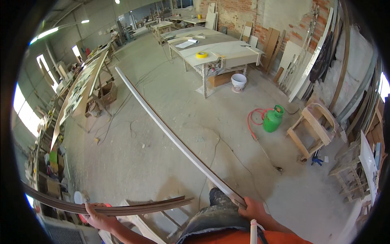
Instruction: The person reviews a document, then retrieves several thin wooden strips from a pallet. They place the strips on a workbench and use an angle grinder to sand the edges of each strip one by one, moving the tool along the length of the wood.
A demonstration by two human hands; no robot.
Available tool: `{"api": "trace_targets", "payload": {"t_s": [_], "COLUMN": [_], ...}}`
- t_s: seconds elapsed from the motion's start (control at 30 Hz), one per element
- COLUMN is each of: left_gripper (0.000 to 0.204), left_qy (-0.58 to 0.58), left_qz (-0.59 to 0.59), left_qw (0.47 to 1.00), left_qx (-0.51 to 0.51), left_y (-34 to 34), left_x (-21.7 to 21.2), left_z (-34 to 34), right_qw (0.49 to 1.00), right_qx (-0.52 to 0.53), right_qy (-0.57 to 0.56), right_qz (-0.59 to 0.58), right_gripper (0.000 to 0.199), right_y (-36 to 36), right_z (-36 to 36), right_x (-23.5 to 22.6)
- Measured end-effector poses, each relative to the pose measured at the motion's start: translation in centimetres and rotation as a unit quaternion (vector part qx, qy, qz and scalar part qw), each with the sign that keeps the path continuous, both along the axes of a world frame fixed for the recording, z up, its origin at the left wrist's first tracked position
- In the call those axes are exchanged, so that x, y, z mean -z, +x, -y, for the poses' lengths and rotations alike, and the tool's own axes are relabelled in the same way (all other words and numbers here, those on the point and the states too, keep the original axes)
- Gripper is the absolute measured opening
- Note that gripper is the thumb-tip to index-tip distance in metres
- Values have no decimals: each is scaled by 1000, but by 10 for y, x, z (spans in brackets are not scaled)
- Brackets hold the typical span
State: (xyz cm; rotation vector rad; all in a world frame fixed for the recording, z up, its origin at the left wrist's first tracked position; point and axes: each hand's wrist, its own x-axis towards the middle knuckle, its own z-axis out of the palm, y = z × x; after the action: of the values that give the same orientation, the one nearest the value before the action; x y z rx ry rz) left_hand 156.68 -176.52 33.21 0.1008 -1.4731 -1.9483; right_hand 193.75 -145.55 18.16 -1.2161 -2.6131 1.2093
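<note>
My right hand [255,211] is closed around the near end of a long, narrow strip [174,138], white on one side and dark brown along its edge. That strip slants away over the floor toward the far left. At the lower left, my left hand [99,218] grips a few long dark brown strips [140,208] lying side by side. They look bent by the lens and run from the left rim to just short of my body. Under them stands a pale wooden trestle [144,229], partly hidden by the strips and my left forearm.
A large worktable [227,51] with yellow tape [201,55] stands ahead; a white bucket [238,82] is beside it. To the right are a green gas cylinder [273,118] with a red hose and a wooden chair frame [313,128]. Cables [231,150] cross the floor. A long bench [83,87] lines the left.
</note>
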Motion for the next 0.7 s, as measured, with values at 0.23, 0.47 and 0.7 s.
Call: {"api": "trace_targets", "payload": {"t_s": [0.23,0.47,0.7], "left_gripper": [26,37,53], "left_qy": [-131,-179,-188], "left_qz": [-2,27,17], "left_qw": [987,964,977], "left_qx": [-91,-196,-97], "left_y": [-195,-385,-619], "left_x": [-10,-2,18], "left_z": [-118,-231,-370], "right_qw": [1000,998,996], "right_qx": [-25,-22,32], "right_qy": [-1,-8,-74], "right_qz": [-12,-50,-31], "right_gripper": [40,41,42], "right_y": [-219,-445,-671], "right_z": [-168,-313,-426], "right_x": [0,26,26]}}
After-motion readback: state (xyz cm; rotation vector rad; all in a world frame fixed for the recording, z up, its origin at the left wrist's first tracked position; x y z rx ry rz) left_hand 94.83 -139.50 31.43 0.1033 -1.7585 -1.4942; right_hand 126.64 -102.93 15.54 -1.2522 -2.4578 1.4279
